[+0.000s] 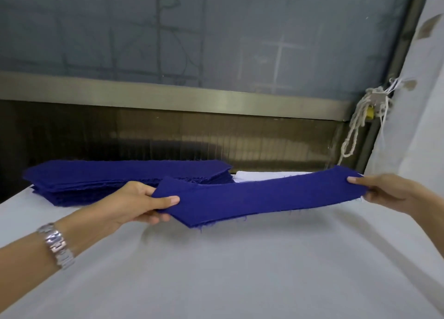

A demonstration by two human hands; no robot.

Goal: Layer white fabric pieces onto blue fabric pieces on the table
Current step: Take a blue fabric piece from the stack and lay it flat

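Observation:
A long blue fabric piece (259, 195) with pointed ends hangs stretched just above the white table (216, 270). My left hand (141, 203) pinches its left end, thumb on top. My right hand (394, 193) pinches its right end, where a sliver of white shows under the blue. Behind, at the far left of the table, lies a stack of several blue fabric pieces (120, 174). To the right of that stack sits a pile of white fabric pieces (262, 175), mostly hidden behind the held piece.
A window with a metal sill (168, 97) runs along the far edge of the table. A white curtain (418, 102) hangs at the right, tied back with a cord (360, 124). A metal watch is on my left wrist (56, 245).

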